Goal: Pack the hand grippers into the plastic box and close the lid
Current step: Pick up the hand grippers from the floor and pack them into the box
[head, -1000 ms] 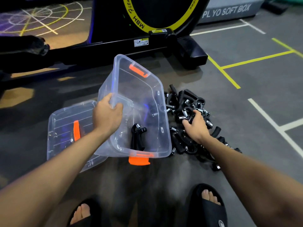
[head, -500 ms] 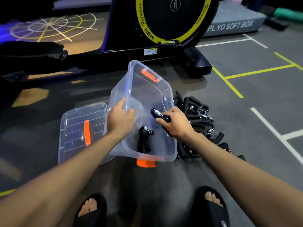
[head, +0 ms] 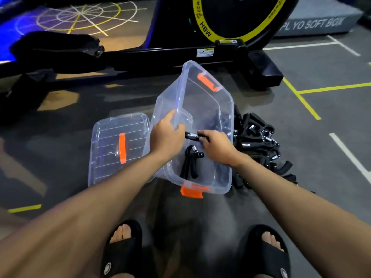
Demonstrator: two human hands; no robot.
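A clear plastic box [head: 208,101] with orange latches stands tilted on the floor, its opening turned toward me. My left hand [head: 165,138] grips the box's left rim. My right hand [head: 217,146] is inside the box and holds a black hand gripper [head: 192,135] by its handle, spring end pointing left. Another black hand gripper [head: 189,162] lies on the box's bottom. A pile of several more black hand grippers [head: 259,141] lies on the floor right of the box, partly hidden by its wall. The clear lid [head: 112,149] with an orange handle lies flat to the left.
A black exercise machine with a yellow-ringed wheel [head: 218,23] stands just behind the box. A grey soft box [head: 317,23] is at the back right. Yellow and white lines mark the grey floor. My feet in black slippers [head: 122,247] are below the box.
My right hand took a hand gripper from the pile and carried it left, into the box. My left hand kept its grip on the tilted box's rim.
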